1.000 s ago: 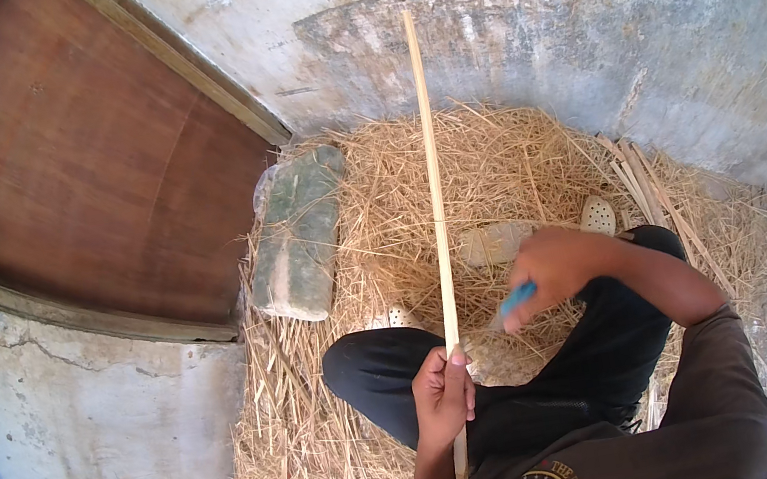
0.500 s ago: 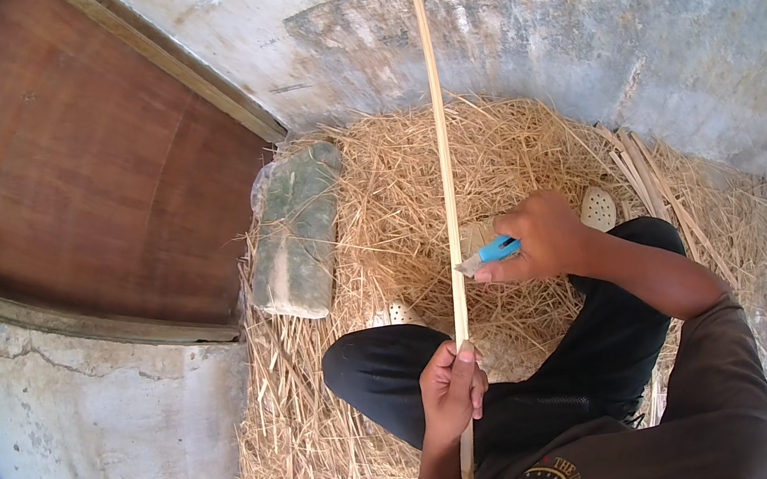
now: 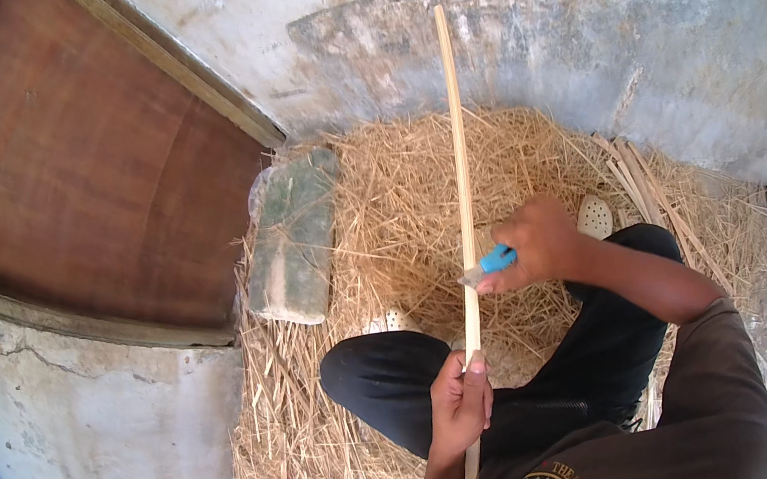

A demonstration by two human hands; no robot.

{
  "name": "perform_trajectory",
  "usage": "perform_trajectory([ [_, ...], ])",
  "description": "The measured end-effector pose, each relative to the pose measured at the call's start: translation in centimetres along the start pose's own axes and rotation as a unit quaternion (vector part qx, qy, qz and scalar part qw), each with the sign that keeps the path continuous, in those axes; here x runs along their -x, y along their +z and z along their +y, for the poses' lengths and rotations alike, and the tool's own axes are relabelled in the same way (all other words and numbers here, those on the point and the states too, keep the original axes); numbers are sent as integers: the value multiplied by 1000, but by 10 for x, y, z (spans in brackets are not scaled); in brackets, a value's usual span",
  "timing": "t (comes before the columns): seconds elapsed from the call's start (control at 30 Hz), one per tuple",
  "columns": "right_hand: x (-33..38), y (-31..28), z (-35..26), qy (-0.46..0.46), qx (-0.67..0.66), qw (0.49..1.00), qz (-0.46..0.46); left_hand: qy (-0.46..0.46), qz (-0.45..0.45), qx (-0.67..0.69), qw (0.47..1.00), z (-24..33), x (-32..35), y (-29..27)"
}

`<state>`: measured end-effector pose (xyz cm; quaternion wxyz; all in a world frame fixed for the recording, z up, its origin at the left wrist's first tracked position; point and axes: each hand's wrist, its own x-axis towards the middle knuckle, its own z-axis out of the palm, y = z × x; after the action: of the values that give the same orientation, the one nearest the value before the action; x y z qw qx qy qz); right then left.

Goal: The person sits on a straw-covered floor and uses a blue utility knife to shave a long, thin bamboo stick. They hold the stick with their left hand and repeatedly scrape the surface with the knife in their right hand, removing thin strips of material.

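A long, pale strip of bamboo or wood (image 3: 458,136) runs upright from my lap toward the far wall, bending slightly. Its lower part is wrapped in the closed fingers of my left hand (image 3: 461,399), thumb lying along the strip. My right hand (image 3: 538,239) grips a knife with a blue handle (image 3: 496,258). The short grey blade (image 3: 472,277) touches the strip above my left hand. Some of the handle is hidden inside my right fist.
Straw and shavings (image 3: 397,197) cover the floor around my crossed legs. A wrapped greenish block (image 3: 297,239) lies at left, beside a brown panel (image 3: 109,174). Several loose strips (image 3: 643,181) rest at right near a perforated light-coloured shoe (image 3: 594,216). A stained wall (image 3: 573,35) stands beyond.
The strip's far end has shifted right and a little nearer. My right hand and the knife have moved slightly nearer along it. My left hand keeps its grip, slightly lower and to the right.
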<state>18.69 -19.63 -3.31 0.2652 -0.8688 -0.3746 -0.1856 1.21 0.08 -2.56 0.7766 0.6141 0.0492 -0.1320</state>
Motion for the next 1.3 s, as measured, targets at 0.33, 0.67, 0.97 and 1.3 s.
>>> perform_trajectory([
  [0.33,-22,-11,66,87,59,990,89,0,-42,38,998,-5,8,10],
  [0.67,-50,-53,168,295,168,937,87,-39,-81,26,996,-17,26,13],
  [0.97,-75,-72,231,485,38,863,134,-48,-96,32,994,-15,36,15],
  [1.3,-43,-60,74,351,-41,935,-28,-43,-50,252,965,-18,-1,-6],
])
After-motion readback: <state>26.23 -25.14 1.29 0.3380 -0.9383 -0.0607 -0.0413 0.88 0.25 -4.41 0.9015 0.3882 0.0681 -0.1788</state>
